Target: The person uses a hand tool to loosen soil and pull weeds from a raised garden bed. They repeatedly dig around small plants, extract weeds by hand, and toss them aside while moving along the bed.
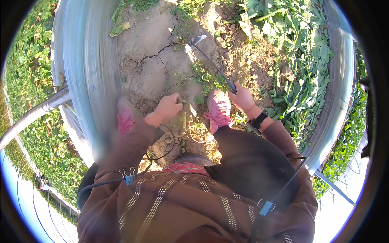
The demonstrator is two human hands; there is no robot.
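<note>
My right hand (242, 96) is closed around the dark handle of a small hand hoe (212, 63). The hoe's shiny metal blade is at the far end, just above cracked, dry soil (146, 73) or touching it; I cannot tell which. My left hand (169, 106) is low over the ground between my pink shoes, its fingers curled together. A thin, pale piece of dry plant (191, 108) shows beside its fingertips; whether the fingers grip it is unclear. Small green weeds (202, 74) grow under the hoe's shaft, ahead of my right shoe (219, 109).
Leafy green plants (307, 70) lie thick along the right. Bent clear plastic sheeting (88, 60) runs down the left, with a metal pipe (45, 104) against it. More sheeting (340, 91) curves at the right. A cable (173, 142) loops near my left wrist.
</note>
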